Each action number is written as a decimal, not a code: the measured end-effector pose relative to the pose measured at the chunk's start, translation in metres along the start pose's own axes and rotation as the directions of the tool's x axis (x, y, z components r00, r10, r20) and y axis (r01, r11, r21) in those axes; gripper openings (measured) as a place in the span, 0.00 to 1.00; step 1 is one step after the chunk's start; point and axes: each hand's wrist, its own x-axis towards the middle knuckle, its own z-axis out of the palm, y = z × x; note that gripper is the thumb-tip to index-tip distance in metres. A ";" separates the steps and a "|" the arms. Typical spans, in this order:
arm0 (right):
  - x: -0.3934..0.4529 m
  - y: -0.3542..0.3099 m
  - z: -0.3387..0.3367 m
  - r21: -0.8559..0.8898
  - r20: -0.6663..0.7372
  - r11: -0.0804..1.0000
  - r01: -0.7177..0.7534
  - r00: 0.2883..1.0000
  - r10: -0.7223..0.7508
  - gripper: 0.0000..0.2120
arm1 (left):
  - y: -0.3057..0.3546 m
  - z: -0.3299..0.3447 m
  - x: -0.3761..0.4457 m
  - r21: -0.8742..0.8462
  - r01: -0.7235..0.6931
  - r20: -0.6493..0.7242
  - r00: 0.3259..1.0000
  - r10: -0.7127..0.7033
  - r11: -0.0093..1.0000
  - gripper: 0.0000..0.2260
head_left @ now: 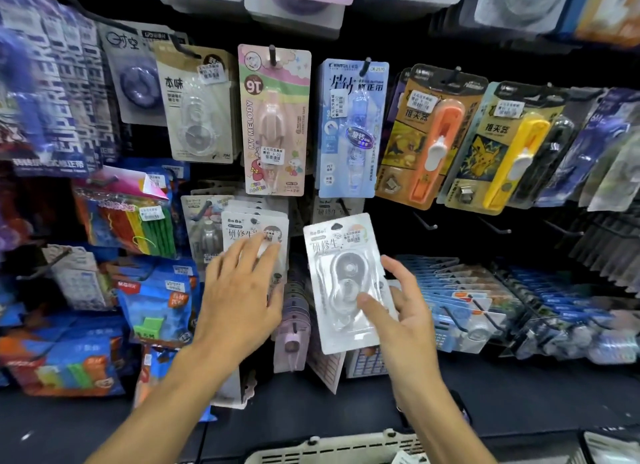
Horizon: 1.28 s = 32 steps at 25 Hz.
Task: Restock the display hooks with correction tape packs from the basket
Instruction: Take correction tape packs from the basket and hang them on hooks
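From the head camera, the right hand (pixel 398 308) reaches forward, its fingers (pixel 372 306) grasping a white correction tape pack (pixel 343 280) by the lower right edge, thumb across the clear blister, the pack upright and tilted slightly left. The left hand (pixel 239 290) is extended with fingers released and spread, palm laid flat against a stack of matching packs (pixel 254 231) hanging on the display just left of the held one. Above hang a pink My Melody pack (pixel 275 121) and a blue pack (pixel 353 131). Bare hooks (pixel 426 223) jut out to the right. The basket (pixel 332 448) sits at the bottom edge, below both forearms.
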 end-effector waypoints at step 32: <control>-0.131 0.236 -0.086 -0.640 0.242 0.761 -0.107 0.912 0.331 0.11 | 0.010 0.155 -0.205 -0.113 0.603 0.930 0.344 -0.130 0.790 0.37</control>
